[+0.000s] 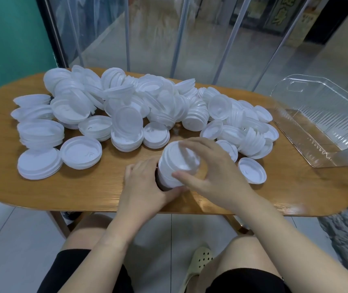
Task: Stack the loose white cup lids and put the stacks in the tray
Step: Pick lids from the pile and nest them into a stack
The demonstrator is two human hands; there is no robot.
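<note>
**A:** Head cam is the only view, so here goes. The left hand [142, 187] is curled round the side of a short stack of lids [178, 163] near the front edge of the wooden table [84, 187], fingers wrapped on it. The right hand [213, 172] sits over the top with thumb and fingers spread round the rim, pinching the top lid. The clear tray [316, 127] at the right end holds no lids at all yet.

**B:** What's the risk from here?

**A:** My guess is the stack is tilted in the hands, so if the top lid doesn't seat square it could slide off or the whole column could fan out. The loose pile [126, 106] along the back edge is heaped pretty steeply too; a bump could send some over the edge.

**B:** Material?

**A:** Thin white plastic, round, with raised ribbed rims and recessed middles, slick-looking. The tray's glossy, see-through and ribbed on the walls.
</note>
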